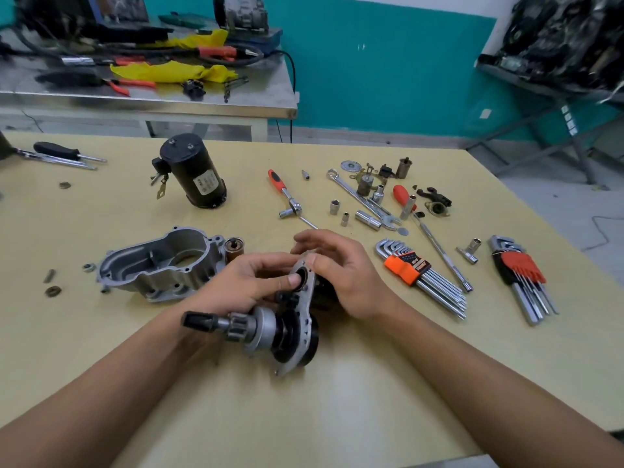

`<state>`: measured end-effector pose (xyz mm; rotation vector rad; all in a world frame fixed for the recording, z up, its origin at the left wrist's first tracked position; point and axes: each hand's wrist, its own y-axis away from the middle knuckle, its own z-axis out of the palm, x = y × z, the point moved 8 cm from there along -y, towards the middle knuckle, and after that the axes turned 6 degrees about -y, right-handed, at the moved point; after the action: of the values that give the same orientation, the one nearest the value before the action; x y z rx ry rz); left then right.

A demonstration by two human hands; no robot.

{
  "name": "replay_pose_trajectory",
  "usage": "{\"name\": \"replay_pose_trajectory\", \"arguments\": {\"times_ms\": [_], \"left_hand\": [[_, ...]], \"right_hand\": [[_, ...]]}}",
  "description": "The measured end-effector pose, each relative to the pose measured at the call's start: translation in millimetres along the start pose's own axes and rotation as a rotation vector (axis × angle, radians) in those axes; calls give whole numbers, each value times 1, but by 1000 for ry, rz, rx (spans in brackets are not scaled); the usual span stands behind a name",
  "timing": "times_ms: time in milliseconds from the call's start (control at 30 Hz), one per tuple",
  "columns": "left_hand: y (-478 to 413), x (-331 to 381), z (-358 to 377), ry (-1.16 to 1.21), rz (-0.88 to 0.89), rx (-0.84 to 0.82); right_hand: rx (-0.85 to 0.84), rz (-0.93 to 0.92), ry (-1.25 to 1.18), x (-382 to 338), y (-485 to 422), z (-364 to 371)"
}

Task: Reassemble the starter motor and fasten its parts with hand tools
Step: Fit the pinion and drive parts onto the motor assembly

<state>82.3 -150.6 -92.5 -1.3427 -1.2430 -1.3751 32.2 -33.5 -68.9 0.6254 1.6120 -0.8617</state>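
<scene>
The starter's drive assembly, a grey plate with pinion gear and black-tipped shaft pointing left, lies on the yellow table in front of me. My left hand grips the plate's upper end, thumb pressed on a dark round seal there. My right hand holds the same plate from the right, fingers curled over its top. The aluminium nose housing lies open to the left. The black motor body stands farther back. A small copper-coloured cylinder sits beside the housing.
A ratchet, sockets, a spanner, a red screwdriver and small parts lie behind my hands. Two hex key sets are at right. Screwdrivers and nuts sit at left. A cluttered steel bench stands beyond.
</scene>
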Motion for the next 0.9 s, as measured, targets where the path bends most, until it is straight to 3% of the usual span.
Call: {"name": "replay_pose_trajectory", "arguments": {"times_ms": [233, 500, 633, 700, 767, 833, 900], "left_hand": [[4, -2, -5, 177, -166, -48], [17, 29, -16, -191, -88, -241], [16, 35, -16, -491, -99, -306], [15, 34, -12, -568, -123, -342], [12, 34, -11, -563, -145, -333], [9, 38, -10, -579, -145, -330], [6, 41, -7, -637, -142, -345]], "right_hand": [[104, 40, 245, 8, -3, -7], [149, 42, 416, -2, -1, -14], [379, -33, 625, -34, 9, -73], [466, 60, 900, -43, 16, -115], [461, 271, 1098, -36, 24, -145], [379, 494, 1160, -17, 32, -156], [279, 603, 1178, -1, 36, -152]]}}
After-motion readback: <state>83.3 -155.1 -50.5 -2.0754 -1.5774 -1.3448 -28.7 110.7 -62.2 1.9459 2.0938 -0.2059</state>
